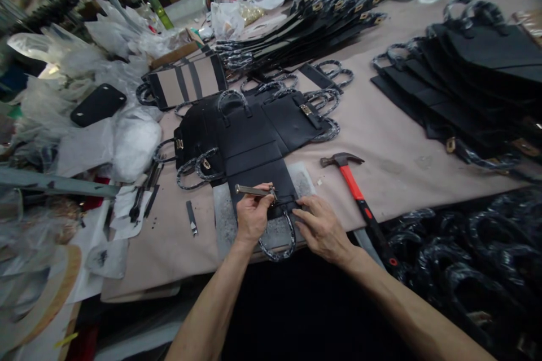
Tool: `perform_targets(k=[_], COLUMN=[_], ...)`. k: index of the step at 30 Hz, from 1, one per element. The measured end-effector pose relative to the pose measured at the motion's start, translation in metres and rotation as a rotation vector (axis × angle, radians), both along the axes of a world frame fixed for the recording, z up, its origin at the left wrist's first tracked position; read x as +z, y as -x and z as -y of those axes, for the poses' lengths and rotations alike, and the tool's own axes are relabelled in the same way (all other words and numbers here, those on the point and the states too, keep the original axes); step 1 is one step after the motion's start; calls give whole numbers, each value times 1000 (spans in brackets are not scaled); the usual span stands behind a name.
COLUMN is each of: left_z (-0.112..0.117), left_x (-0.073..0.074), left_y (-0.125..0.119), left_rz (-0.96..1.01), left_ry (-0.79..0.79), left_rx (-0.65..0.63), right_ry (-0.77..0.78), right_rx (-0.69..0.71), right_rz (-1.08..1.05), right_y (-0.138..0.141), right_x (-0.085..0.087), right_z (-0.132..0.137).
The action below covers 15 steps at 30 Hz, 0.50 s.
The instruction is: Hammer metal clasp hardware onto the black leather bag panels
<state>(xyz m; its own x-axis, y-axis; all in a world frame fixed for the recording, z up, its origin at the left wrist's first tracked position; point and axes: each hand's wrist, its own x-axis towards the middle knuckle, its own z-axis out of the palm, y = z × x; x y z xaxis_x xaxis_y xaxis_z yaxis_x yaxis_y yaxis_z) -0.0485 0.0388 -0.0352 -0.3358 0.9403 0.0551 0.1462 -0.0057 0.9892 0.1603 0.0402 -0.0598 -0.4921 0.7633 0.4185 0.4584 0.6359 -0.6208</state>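
My left hand [253, 215] is closed around a metal punch [249, 189], a short rod tilted nearly flat with its working end at the black bag panel [258, 177]. My right hand [324, 227] has its fingers stretched out and apart, the tips touching the panel's right edge beside the wrapped handle [292, 242]. That handle loops toward me over the table edge, covered in clear film. Under the panel lies a grey, worn slab [226, 220]. The exact contact of the punch tip is hidden by my fingers.
A claw hammer [349, 177] with a red-black grip lies to the right. A small cutter-like tool [192, 218] is at left. More black bag panels [457, 79] are stacked right and behind. Plastic bags [135, 141] crowd the left. Wrapped handles [449, 259] fill the lower right.
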Motion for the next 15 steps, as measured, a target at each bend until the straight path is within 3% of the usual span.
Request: perform_targets(k=[15], left_z=[2], left_x=[-4], left_y=[-5], left_rz=[-131], left_ry=[-72], left_rx=[-131], right_ry=[-6], right_rx=[-38], right_rz=[108], right_y=[5], right_x=[3], right_z=[-2])
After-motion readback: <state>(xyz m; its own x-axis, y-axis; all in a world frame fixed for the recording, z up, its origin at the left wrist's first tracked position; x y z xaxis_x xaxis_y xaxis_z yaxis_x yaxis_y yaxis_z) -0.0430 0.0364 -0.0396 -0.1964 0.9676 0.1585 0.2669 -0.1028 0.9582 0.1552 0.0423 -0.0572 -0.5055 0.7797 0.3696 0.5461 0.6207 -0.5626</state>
